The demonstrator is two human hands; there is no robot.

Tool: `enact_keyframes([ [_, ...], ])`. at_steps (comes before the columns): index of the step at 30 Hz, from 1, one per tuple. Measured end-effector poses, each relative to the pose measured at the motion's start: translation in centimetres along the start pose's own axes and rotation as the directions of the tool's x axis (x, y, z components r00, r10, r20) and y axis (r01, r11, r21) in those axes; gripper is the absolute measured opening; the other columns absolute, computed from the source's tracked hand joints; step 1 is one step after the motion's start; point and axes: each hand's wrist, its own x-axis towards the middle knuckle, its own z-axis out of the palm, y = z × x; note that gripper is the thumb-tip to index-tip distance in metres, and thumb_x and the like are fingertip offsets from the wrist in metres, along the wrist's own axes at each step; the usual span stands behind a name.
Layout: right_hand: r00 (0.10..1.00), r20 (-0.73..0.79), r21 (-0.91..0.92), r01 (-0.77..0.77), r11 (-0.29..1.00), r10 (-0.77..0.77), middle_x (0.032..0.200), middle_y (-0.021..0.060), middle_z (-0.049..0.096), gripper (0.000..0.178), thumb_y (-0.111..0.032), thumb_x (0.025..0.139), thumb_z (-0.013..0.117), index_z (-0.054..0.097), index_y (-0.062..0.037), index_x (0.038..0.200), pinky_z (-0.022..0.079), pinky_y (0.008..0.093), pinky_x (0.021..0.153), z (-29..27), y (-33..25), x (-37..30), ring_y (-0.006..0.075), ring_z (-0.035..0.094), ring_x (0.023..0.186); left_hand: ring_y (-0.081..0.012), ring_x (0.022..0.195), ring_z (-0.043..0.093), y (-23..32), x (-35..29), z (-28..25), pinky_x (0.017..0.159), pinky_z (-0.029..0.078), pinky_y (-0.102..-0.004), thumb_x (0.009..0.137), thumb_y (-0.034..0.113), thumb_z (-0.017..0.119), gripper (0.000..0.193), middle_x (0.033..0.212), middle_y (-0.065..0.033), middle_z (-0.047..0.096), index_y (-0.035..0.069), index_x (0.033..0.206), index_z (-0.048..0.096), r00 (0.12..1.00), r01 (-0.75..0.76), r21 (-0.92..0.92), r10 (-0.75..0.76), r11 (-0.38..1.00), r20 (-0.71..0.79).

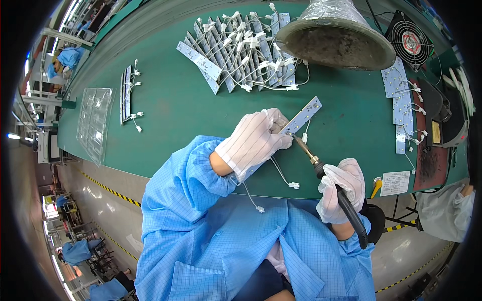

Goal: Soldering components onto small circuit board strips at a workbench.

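My left hand [255, 138], in a white striped glove, is closed around a narrow pale-blue LED strip board [305, 114] that slants up to the right. White wires with small connectors [293, 185] hang from the board. My right hand [342, 189], also gloved, grips the black handle of a soldering iron [351, 214]. The iron's tip touches or nearly touches the board just right of my left fingers; I cannot tell which. A large pile of similar boards [203, 61] with tangled wires and white connectors lies beyond my hands on the green work surface [165, 110].
A metal fume hood [337, 42] hangs at the back, beside a round-grilled fan [411, 42]. More boards [402, 110] lie at the right near a soldering iron stand [442, 113]. At left are a clear plastic tray [94, 123] and several boards [125, 95]. A paper label [395, 184] sits by the front edge.
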Motion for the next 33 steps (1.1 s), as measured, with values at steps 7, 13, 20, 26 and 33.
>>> enact_keyframes([
  [7,1.0,0.002,-0.032,0.007,0.999,-0.007,0.075,0.0091,0.062,0.029,-0.006,0.064,0.062,0.061,-0.0026,0.093,0.042,0.0342,0.055,0.2,-0.2,0.4,0.0225,0.05,0.056,-0.0326,0.063,0.059,0.3,-0.1,0.0,0.062,0.048,-0.0385,0.075,0.023,0.069,0.032,0.07,-0.0177,0.061,-0.001,0.094,0.062,0.996,0.084,-0.095,-0.085,0.992,-0.004],
  [13,0.995,-0.103,0.042,-0.004,0.999,0.009,0.079,0.0122,0.064,0.026,-0.003,0.068,0.058,0.057,-0.0009,0.094,0.044,0.0356,0.056,-0.4,0.6,-0.1,0.0226,0.051,0.056,-0.0322,0.068,0.062,1.3,-0.6,-2.2,0.063,0.049,-0.0392,0.076,0.03,0.07,0.036,0.073,-0.0171,0.063,-0.001,0.094,0.063,0.989,0.089,-0.069,-0.079,0.994,0.126],
  [20,0.989,-0.145,0.028,-0.013,1.0,0.017,0.072,0.0104,0.058,0.028,-0.002,0.073,0.051,0.051,0.0035,0.1,0.044,0.036,0.058,-0.5,0.5,-0.3,0.0218,0.049,0.056,-0.0352,0.085,0.064,3.8,-0.6,-2.0,0.071,0.051,-0.0405,0.075,0.044,0.072,0.064,0.095,-0.0198,0.064,0.002,0.119,0.054,0.997,-0.072,0.594,0.081,0.801,0.011],
  [26,0.981,-0.179,-0.029,0.068,0.997,-0.073,0.071,0.0105,0.058,0.027,-0.003,0.072,0.052,0.052,0.0034,0.098,0.043,0.0356,0.058,-0.2,0.6,-0.2,0.021,0.048,0.056,-0.0362,0.075,0.063,0.6,0.5,0.4,0.065,0.049,-0.0427,0.077,0.03,0.071,0.038,0.084,-0.0195,0.063,0.001,0.099,0.062,0.988,-0.143,0.081,0.147,0.986,-0.05],
  [33,0.999,-0.049,0.055,0.027,0.998,-0.024,0.081,0.0115,0.064,0.029,-0.003,0.069,0.056,0.054,-0.0006,0.097,0.043,0.0367,0.058,-0.4,0.3,-0.2,0.0229,0.049,0.056,-0.0392,0.069,0.06,0.6,0.4,1.1,0.062,0.047,-0.045,0.078,0.025,0.069,0.027,0.076,-0.0213,0.061,0.003,0.092,0.064,0.995,-0.083,0.024,0.084,0.996,-0.061],
])
